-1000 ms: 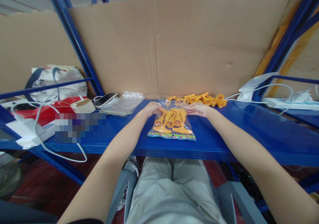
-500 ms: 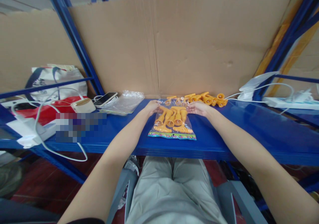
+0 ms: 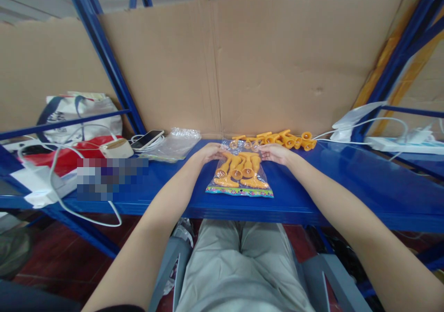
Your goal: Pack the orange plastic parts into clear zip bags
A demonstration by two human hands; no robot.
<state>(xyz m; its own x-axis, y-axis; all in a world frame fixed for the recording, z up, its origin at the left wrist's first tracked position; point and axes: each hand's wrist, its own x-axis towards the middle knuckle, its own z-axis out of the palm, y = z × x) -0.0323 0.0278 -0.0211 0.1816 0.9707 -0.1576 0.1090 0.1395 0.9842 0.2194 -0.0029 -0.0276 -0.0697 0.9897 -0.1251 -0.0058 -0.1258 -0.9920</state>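
A clear plastic bag (image 3: 227,190) with a colourful printed strip along its near edge lies on the blue shelf (image 3: 294,182). Inside it are several orange plastic pieces (image 3: 237,166), some cup-ended, others T-shaped. My left hand (image 3: 212,152) pinches the bag's far left corner, fingers closed. At the far right corner, my right hand (image 3: 274,153) grips the plastic the same way. Just beyond the bag, a heap of loose orange pieces (image 3: 289,140) of the same sort rests against the cardboard; my right hand is close to it.
Left of the bag lies a stack of flat clear bags (image 3: 176,143), beside a phone (image 3: 148,139) and white cables. Farther left are a red cloth-like item (image 3: 58,159), a white tote bag (image 3: 81,113) and a power strip (image 3: 52,184). A cardboard sheet (image 3: 277,62) closes off the back.
Both hands keep their hold at the bag's far corners. The whole view has shifted slightly; the bag and the loose pieces stay where they were.
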